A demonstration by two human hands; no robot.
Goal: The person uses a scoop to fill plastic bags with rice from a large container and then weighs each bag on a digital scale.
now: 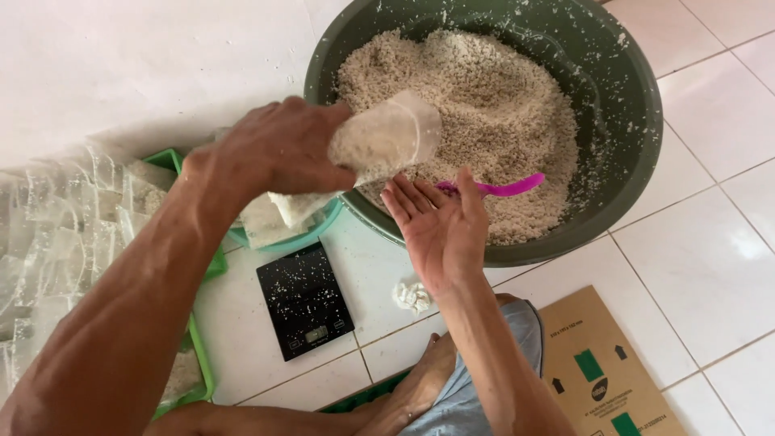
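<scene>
Left hand [274, 153] is closed round a clear bag [386, 139] part-filled with pale grain, held tilted above the near rim of the green basin [646, 145]. Right hand [436, 226] is open, palm up, fingers spread just under the bag mouth; it grips nothing. A pink scoop [504, 188] lies in the grain [484, 105] just beyond the fingertips.

Judgement: the bag is being filled or topped up. To do it well, keep the mouth over the basin so spill falls back in, support the base with the open palm, and level the bag before it goes to the black scale [305, 300].

Surface: white tiled floor [710, 266], loose grains scattered on the scale and nearby tiles. 1 teal bowl [311, 234] with filled bags sits left of the basin, beside a green tray [202, 355] and empty bags [56, 234]. A cardboard sheet [605, 371] lies at the right.
</scene>
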